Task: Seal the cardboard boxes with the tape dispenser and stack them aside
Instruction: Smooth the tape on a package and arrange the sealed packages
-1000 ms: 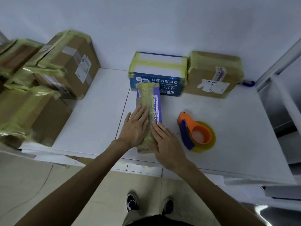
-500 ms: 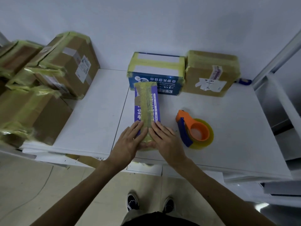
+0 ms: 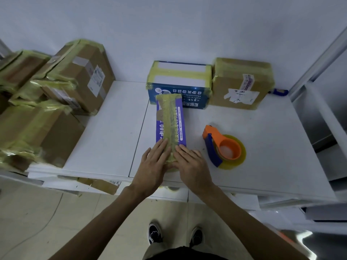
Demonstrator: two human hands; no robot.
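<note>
Hands lie flat and open at the centre of the frame, left hand point(image 3: 153, 164) and right hand point(image 3: 191, 163) pressing the near end of a long purple box point(image 3: 170, 121) wrapped in yellow tape, gripping nothing and hiding that end. Right of them the orange tape dispenser point(image 3: 222, 147) rests on the white table point(image 3: 272, 143). Taped cardboard boxes point(image 3: 56, 94) at the left edge are blurred and cut off.

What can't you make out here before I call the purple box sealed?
- Near end of the purple box: head view, covered by the left hand and right hand.
- Its underside: against the table.
- Stacked boxes at left: blurred, cut by the frame edge.
- Label print: too small.
</note>
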